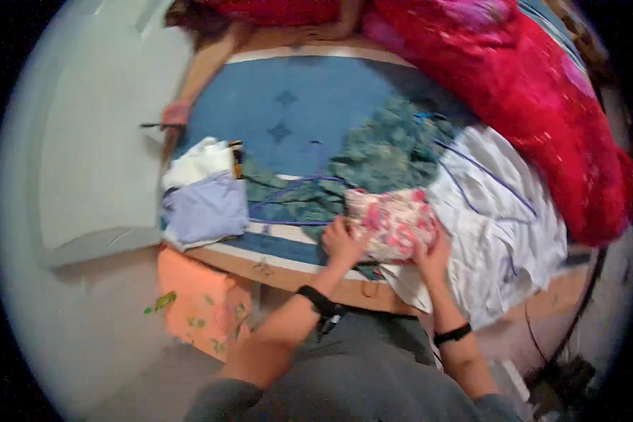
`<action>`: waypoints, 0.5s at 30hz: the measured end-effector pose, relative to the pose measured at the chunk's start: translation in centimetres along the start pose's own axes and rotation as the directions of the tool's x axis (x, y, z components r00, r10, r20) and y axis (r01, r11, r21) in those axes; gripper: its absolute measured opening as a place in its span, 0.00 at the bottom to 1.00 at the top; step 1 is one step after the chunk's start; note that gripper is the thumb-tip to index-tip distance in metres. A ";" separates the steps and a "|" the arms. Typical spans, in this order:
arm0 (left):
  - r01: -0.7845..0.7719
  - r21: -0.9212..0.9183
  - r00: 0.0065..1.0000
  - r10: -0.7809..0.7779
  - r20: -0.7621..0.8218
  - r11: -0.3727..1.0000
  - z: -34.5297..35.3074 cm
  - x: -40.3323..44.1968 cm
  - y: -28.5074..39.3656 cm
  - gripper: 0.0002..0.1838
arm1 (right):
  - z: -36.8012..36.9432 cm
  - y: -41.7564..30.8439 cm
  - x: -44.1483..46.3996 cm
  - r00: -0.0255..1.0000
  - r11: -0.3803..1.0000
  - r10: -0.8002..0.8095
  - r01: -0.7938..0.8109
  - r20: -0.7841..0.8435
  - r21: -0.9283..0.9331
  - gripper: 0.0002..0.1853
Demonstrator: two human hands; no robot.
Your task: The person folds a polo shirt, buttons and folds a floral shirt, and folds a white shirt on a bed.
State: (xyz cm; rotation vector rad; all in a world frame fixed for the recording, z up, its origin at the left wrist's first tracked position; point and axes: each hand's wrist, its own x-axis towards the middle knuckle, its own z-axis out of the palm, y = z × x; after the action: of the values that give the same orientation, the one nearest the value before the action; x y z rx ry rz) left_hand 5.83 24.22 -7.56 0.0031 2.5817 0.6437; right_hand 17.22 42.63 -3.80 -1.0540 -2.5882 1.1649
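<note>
A folded floral cloth (pixel 392 224), cream with pink and red flowers, lies at the bed's near edge between my hands. My left hand (pixel 344 245) grips its left side, fingers curled over the edge. On the opposite side, my right hand (pixel 432 252) holds the lower right corner. Behind the cloth spreads a crumpled green patterned garment (pixel 380 151). A purple hanger (pixel 288 190) rests partly over it. To the right of my hand lies a loose white garment (pixel 482 253), with a dark blue hanger (pixel 489 176) on top.
A stack of folded clothes, with a lavender one (pixel 207 207) in front, sits on the left of the blue bedsheet (pixel 260 98). A red blanket (pixel 499 91) is heaped at the right. An orange floral cloth (pixel 197 299) hangs below the wooden bed edge (pixel 288 276).
</note>
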 end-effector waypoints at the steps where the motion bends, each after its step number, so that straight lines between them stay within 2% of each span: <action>1: 0.042 0.000 0.999 -0.042 0.004 0.999 -0.3 0.1 0.4 0.48 | 0.6 0.8 0.2 0.998 0.983 0.054 -0.059 0.032 0.176 0.29; 2: 0.074 -0.006 0.997 -0.074 0.021 0.997 -0.5 0.2 0.7 0.50 | 1.1 1.7 0.5 0.991 0.934 0.112 -0.129 0.070 0.332 0.29; 3: 0.058 -0.070 0.997 -0.055 0.048 0.996 0.2 0.8 -0.1 0.52 | 1.8 3.0 1.0 0.993 0.934 0.095 -0.115 0.075 0.339 0.29; 5: 0.105 -0.102 0.994 -0.102 0.036 0.989 -0.6 0.9 0.4 0.52 | 2.3 4.1 2.0 0.924 0.794 0.222 -0.357 0.312 0.493 0.29; 6: 0.148 -0.130 0.989 -0.145 0.036 0.980 -1.0 0.7 0.8 0.53 | 1.8 3.7 2.4 0.926 0.802 0.215 -0.348 0.310 0.485 0.29; 7: 0.150 -0.098 0.989 -0.147 0.032 0.984 -1.5 0.4 1.0 0.53 | 1.2 3.4 2.7 0.819 0.700 0.293 -0.535 0.493 0.473 0.29; 8: 0.153 -0.106 0.988 -0.151 0.029 0.982 -1.3 0.6 0.7 0.53 | 0.6 2.4 3.1 0.670 0.573 0.339 -0.704 0.661 0.419 0.29; 10: 0.172 -0.309 0.981 -0.132 0.145 0.936 -1.2 0.5 -0.3 0.53 | 0.2 0.9 2.5 0.706 0.611 0.307 -0.660 0.638 0.437 0.27; 11: 0.179 -0.369 0.975 -0.116 0.187 0.912 -1.7 0.2 -0.6 0.52 | -0.5 -0.1 1.9 0.702 0.574 0.287 -0.671 0.652 0.470 0.27; 12: 0.181 -0.375 0.974 -0.114 0.194 0.909 -2.2 -0.1 -0.9 0.52 | -1.0 -0.6 1.3 0.698 0.536 0.270 -0.682 0.664 0.498 0.26; 13: 0.211 -0.395 0.962 -0.118 0.246 0.894 -2.6 -0.4 -1.1 0.52 | -1.3 -0.5 0.6 0.685 0.563 0.305 -0.690 0.661 0.455 0.26; 14: 0.238 -0.418 0.948 -0.115 0.298 0.877 -2.7 -0.6 -1.2 0.52 | -2.2 -2.1 -0.4 0.711 0.494 0.253 -0.678 0.656 0.544 0.28; 15: 0.193 -0.427 0.947 -0.054 0.316 0.883 -2.4 -0.8 -1.9 0.50 | -3.1 -3.5 -1.1 0.669 0.508 0.304 -0.716 0.678 0.479 0.30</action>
State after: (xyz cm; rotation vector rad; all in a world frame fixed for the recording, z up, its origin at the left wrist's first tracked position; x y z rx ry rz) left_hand 5.65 21.35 -6.18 -0.2037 2.0733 1.0939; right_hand 17.24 42.20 1.01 -1.4994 -1.6324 2.6674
